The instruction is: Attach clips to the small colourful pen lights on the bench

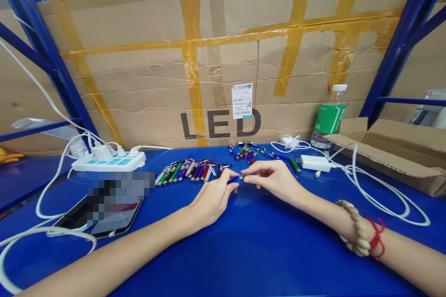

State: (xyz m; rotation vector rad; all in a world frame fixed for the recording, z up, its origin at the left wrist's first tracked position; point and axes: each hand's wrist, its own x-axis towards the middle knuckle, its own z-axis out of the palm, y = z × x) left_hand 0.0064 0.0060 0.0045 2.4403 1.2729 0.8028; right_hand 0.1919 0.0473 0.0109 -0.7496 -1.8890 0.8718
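Observation:
A small blue keychain flashlight [236,179] with a silver end is held above the blue tabletop. My left hand [215,195] is closed around its body, the thumb and fingertips covering part of it. With thumb and forefinger, my right hand [273,180] pinches at the silver end. Whether a small part sits between those fingertips is hidden. Just beyond my left hand lies a row of similar flashlights [188,171] in green, blue, purple, red and silver, with clips at their far ends. Behind my right hand is a looser pile of flashlights [245,152].
At left are a white power strip [111,162] with plugs and two phones [120,218]. On the right lie a white charger [315,163], looping cables [383,211], a green-labelled bottle [329,118] and an open cardboard box [400,155]. A large taped carton [156,88] stands behind.

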